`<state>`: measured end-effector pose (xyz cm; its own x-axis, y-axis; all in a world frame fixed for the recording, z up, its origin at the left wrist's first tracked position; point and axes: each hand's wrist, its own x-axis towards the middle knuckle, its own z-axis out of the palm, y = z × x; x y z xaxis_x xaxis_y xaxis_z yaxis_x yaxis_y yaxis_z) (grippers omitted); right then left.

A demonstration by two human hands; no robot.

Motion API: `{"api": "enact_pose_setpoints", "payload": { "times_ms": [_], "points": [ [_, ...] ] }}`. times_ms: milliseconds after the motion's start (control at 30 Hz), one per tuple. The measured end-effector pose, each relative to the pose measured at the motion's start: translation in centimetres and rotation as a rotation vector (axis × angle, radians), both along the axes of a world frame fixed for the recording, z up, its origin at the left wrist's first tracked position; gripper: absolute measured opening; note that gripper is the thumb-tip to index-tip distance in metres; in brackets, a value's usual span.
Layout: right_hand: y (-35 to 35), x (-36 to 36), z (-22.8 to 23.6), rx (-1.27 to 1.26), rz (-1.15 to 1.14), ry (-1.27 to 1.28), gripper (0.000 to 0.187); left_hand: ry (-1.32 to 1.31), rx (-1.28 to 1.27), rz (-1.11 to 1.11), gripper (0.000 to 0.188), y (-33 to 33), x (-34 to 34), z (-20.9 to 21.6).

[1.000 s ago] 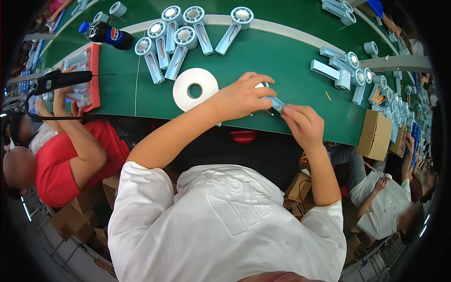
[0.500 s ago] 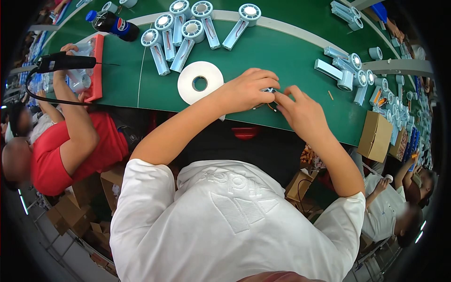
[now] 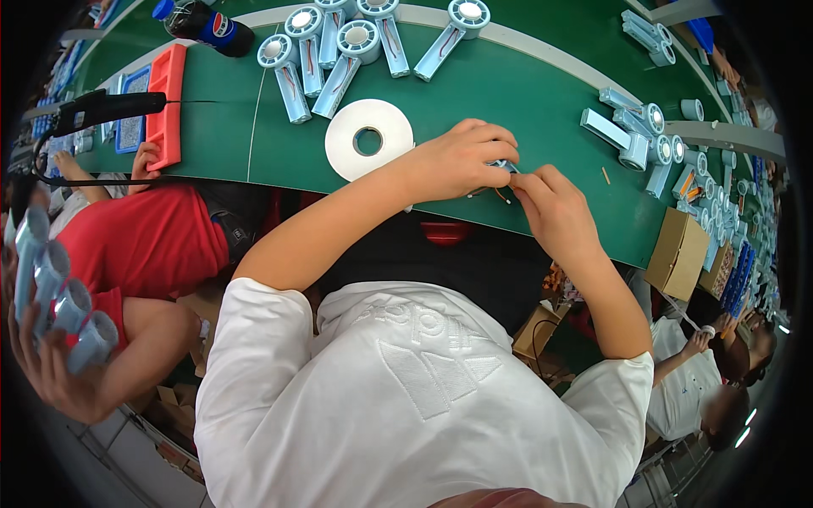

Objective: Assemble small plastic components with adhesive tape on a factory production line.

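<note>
Near the front edge of the green table, my left hand (image 3: 468,159) is closed on a small light-blue part (image 3: 505,166) with thin wires (image 3: 500,196) hanging below it. Most of that part is covered by my fingers. Close against it, my right hand (image 3: 555,207) is closed in a pinch at the part's right side; what lies between its fingertips is too small to make out. A large roll of white tape (image 3: 343,142) lies flat beside my left wrist. Farther back sit several light-blue handheld fan housings (image 3: 357,35) with wires in their open handles.
More fan housings (image 3: 633,148) lie at the right, near a cardboard box (image 3: 677,254). A cola bottle (image 3: 207,27) and a red tray (image 3: 166,110) are at the left, with a black corded tool (image 3: 110,112). At lower left, a co-worker in red holds several light-blue housings (image 3: 63,300).
My hands stay together around the small part, shifting only slightly. The co-worker at left has taken several housings from the red tray area and swung them back to the lower left.
</note>
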<state>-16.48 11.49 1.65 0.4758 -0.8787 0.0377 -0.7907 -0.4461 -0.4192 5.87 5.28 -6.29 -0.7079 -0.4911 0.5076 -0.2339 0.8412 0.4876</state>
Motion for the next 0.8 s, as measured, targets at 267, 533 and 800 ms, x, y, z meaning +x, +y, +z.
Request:
{"api": "enact_pose_setpoints", "payload": {
  "times_ms": [267,533,800],
  "points": [
    [1.4,-1.3,-0.3,-0.124,-0.033,-0.169,0.020,0.023,0.027,0.001,0.012,-0.1,-0.4,-0.4],
    [-0.3,-0.9,-1.0,-0.022,0.006,-0.105,0.020,0.008,0.030,0.016,0.011,0.1,-0.1,0.6],
    [-0.2,-0.4,-1.1,-0.088,0.085,0.226,0.027,-0.003,0.026,0.005,0.011,0.3,-0.1,0.8]
  ]
}}
